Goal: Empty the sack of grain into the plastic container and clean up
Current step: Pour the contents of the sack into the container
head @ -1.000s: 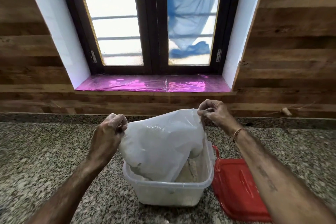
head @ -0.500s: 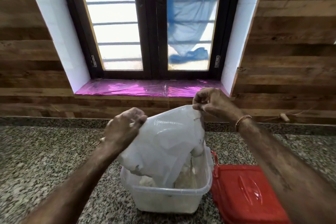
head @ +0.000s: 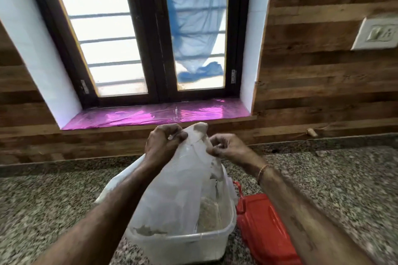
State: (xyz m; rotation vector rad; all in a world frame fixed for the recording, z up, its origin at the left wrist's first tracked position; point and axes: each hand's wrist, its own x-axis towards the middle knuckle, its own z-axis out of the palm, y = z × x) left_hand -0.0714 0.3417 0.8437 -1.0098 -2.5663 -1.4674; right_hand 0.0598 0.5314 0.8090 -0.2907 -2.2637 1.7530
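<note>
Starting nearest, we see the container (head: 183, 237) on the surface (head: 53, 200), the sack (head: 172, 189) hanging into it, our left hand (head: 161, 144) and right hand (head: 228, 148) both pinching its upturned end; a careless shake could spill grain (head: 210, 213) outside.

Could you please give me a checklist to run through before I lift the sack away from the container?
1. Grip on the sack: ok; left hand and right hand both pinch its top.
2. Sack's mouth inside the container: cannot tell; the mouth is hidden, and a fold bulges past the left rim.
3. Sack emptied: cannot tell; its inside is hidden.
4. Grain landing in the container: ok; a heap shows inside.
5. Lid out of the way: ok; it lies on the counter, right of the container.
6. Counter free of spills: cannot tell; the stone is speckled.
</note>
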